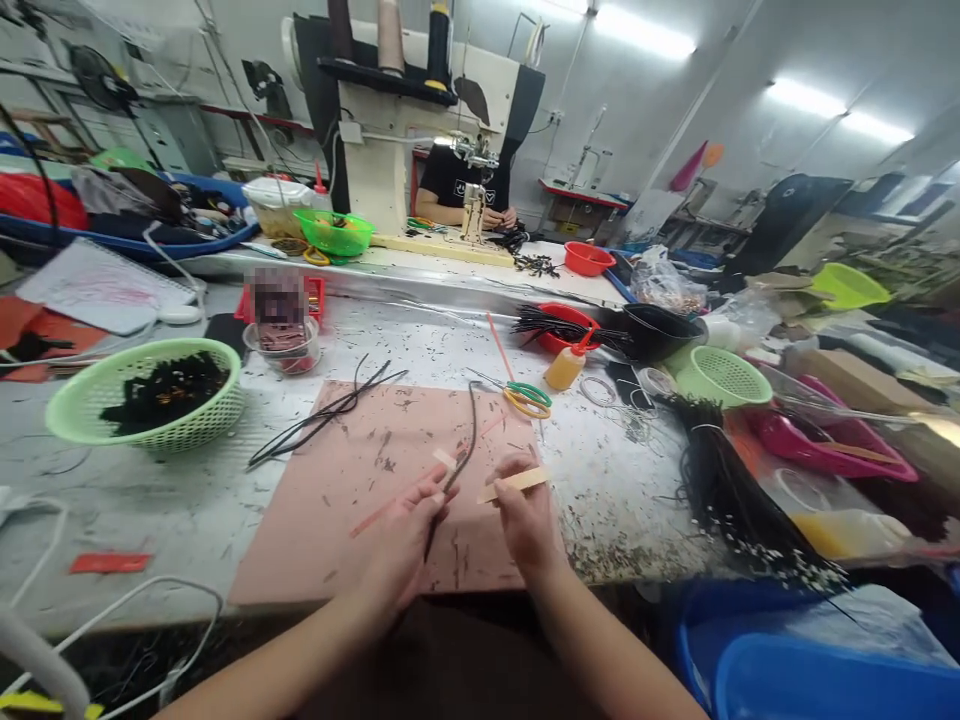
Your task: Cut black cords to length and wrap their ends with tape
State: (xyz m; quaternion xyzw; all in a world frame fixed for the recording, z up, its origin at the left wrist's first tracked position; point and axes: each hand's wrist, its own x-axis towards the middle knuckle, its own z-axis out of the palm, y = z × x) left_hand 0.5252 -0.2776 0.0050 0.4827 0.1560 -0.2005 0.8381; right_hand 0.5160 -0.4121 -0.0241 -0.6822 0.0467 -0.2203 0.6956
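My left hand is closed on a thin dark cord, which rises from the fingers over a pinkish board. Pinched in my right hand is a flat beige strip, held slightly tilted, a little to the right of the cord. Beneath the left fingers a translucent red strip lies across the board, with a small pale piece near the fingertips. Several loose dark cords lie across the board's upper left corner. Scissors with green and yellow handles rest at its upper right.
A glue bottle with a red tip stands beyond the scissors. A green basket of black pieces is at left, and a bundle of black cords at right. Across the table, a person sits behind a sewing machine.
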